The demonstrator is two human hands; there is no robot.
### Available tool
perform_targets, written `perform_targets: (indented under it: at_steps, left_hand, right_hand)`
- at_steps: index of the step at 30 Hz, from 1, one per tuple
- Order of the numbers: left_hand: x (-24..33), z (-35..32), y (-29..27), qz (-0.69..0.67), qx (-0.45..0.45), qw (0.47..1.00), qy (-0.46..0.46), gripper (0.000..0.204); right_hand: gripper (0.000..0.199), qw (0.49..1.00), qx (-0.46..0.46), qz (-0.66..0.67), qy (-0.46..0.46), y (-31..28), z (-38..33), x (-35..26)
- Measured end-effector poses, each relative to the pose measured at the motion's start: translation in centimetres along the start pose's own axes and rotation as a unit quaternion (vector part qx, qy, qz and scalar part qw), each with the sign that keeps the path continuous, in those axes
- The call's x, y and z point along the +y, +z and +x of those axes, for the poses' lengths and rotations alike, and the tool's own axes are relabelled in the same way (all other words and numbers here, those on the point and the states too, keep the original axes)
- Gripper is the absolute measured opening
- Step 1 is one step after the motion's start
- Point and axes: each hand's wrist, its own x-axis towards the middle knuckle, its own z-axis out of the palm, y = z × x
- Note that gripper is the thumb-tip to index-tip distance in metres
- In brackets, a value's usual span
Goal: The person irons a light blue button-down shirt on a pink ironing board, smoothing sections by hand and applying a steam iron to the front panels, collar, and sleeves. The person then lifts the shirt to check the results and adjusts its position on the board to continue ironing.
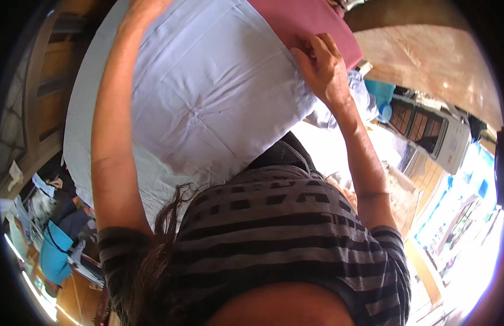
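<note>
A pale blue-grey cloth (224, 81) lies spread before me, with creases gathered around one puckered spot near its middle. Its right edge overlaps a dull red surface (290, 22). My left arm reaches across the cloth to the upper edge of the view, where my left hand (145, 7) rests on or just over it; the fingers are cut off. By the border of cloth and red surface is my right hand (323, 68), fingers loosely bent and thumb apart from them, nothing visible between. Whether it touches the cloth edge is unclear.
A bunched pale cloth (363, 98) hangs at the right of the red surface. Beyond it are a brown sheet-like surface (431, 65) and a white-framed appliance (452, 138). Heaped clothes and a turquoise item (55, 252) lie at lower left, below wooden furniture (48, 81).
</note>
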Motion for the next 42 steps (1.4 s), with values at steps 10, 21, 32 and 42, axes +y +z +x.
perform_targets:
  at_steps: [10, 21, 32, 42]
  left_hand:
    - [-0.9, 2.6, -1.0, -0.018, 0.028, 0.998, 0.045, 0.026]
    - [-1.4, 1.0, 1.6, -0.036, 0.067, 0.994, -0.076, 0.022]
    - [3.1, 1.1, 6.0, -0.002, 0.2, 0.965, -0.172, 0.017]
    - [4.7, 1.1, 5.5, -0.03, 0.217, 0.961, -0.168, 0.013]
  right_hand:
    - [0.028, 0.995, 0.084, -0.024, -0.042, 1.3, -2.5, -2.2]
    - [0.026, 0.998, -0.07, 0.007, 0.005, -0.1, -2.2, -1.3]
    - [0.015, 0.981, -0.182, 0.046, -0.044, -2.0, -1.9, 2.3]
    - [0.024, 0.921, -0.358, 0.146, -0.056, -3.6, 0.3, 7.1]
